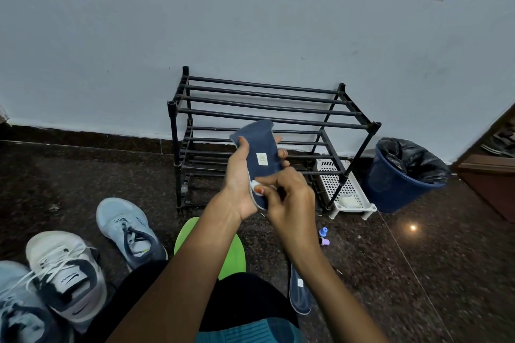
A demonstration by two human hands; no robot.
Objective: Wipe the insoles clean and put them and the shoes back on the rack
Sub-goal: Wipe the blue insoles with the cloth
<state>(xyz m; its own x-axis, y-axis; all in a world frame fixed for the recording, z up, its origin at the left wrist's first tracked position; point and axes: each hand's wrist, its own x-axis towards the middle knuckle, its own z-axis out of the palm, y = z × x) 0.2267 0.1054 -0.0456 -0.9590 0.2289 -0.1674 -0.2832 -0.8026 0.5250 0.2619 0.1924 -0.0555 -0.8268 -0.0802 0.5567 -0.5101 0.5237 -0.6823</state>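
Observation:
My left hand (239, 175) grips a dark blue insole (260, 153) with a small white label, holding it upright in front of the black shoe rack (267, 120). My right hand (289, 192) pinches a small white wipe (255, 184) against the insole's lower end. A second blue insole (299, 295) lies on the floor by my right forearm. A light blue sneaker (128, 231), a white sneaker (67, 270) and another blue sneaker (19, 309) sit on the floor at the left. The rack's bars hold nothing.
A blue bin with a black liner (401, 175) stands right of the rack. A white perforated basket (342, 189) sits by the rack's right leg. Two small bottles (324, 237) lie on the dark floor. A green stool (214, 248) is under my arms.

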